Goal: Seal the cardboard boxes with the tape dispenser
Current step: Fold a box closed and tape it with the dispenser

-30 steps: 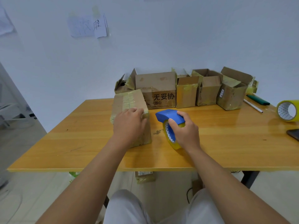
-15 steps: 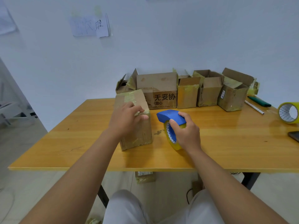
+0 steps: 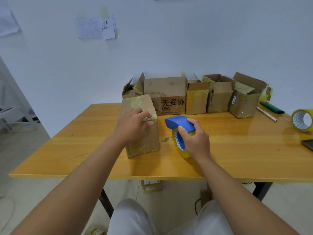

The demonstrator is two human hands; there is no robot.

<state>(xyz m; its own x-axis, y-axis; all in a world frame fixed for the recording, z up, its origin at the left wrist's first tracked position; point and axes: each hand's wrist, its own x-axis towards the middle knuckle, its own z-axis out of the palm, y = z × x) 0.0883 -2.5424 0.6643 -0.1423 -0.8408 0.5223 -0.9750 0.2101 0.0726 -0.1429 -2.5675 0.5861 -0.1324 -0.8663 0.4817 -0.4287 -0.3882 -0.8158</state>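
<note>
A closed cardboard box [image 3: 144,141] with yellowish tape on its top stands on the wooden table [image 3: 67,155] in front of me. My left hand [image 3: 132,123] rests on the box's top, its fingertips pinching at the tape along the right top edge. Just right of the box, my right hand [image 3: 194,139] grips the blue tape dispenser [image 3: 177,122], which carries a yellow tape roll and stands on the table. A row of several open boxes [image 3: 196,99] lines the table's far edge by the wall.
A spare yellow tape roll [image 3: 303,119] lies at the right edge. A white pen [image 3: 266,114] and a dark green tool [image 3: 272,107] sit behind it. A dark phone [image 3: 308,144] pokes in at the right. Another small box [image 3: 150,185] is under the table.
My left hand slid from the box's front top corner back onto the top, fingers now at the right edge. The right hand and dispenser stayed nearly still.
</note>
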